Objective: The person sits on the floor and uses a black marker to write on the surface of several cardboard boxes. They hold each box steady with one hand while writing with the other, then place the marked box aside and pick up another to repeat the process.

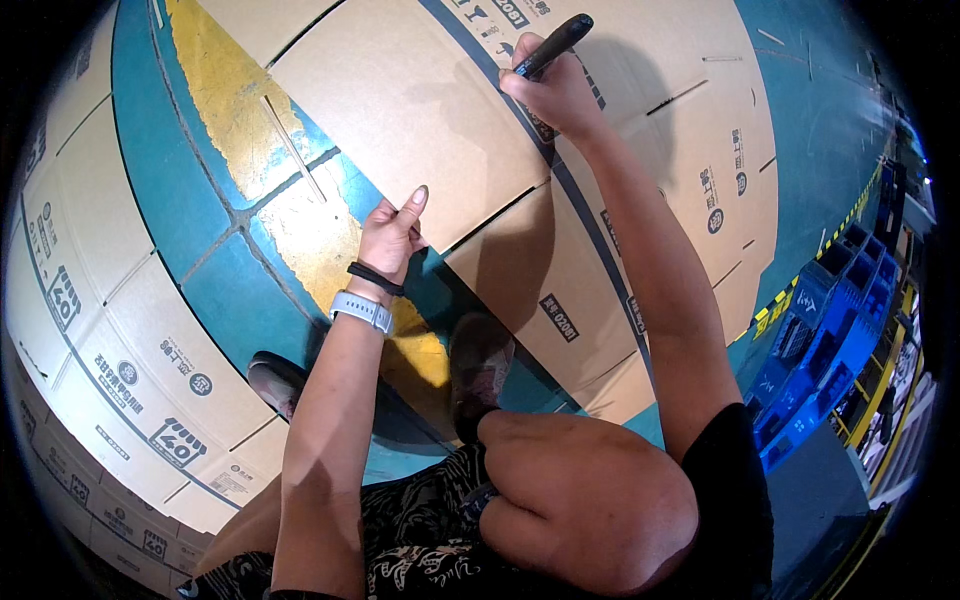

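A teal floor [180, 190] spreads left of the left fingers [413, 203], crossed by dark seams and a worn yellow stripe [215, 110] running up and left from beside them. A thin pale strip [293, 150] lies on it. Farther left is printed flattened cardboard [130, 310]. Well right of and below the right fingers [527, 88] stand blue plastic crates [825, 330], edged by yellow-and-black floor tape [765, 318].

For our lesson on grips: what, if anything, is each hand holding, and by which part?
The right hand holds a black marker near its lower end; whether the left hand holds anything cannot be told.
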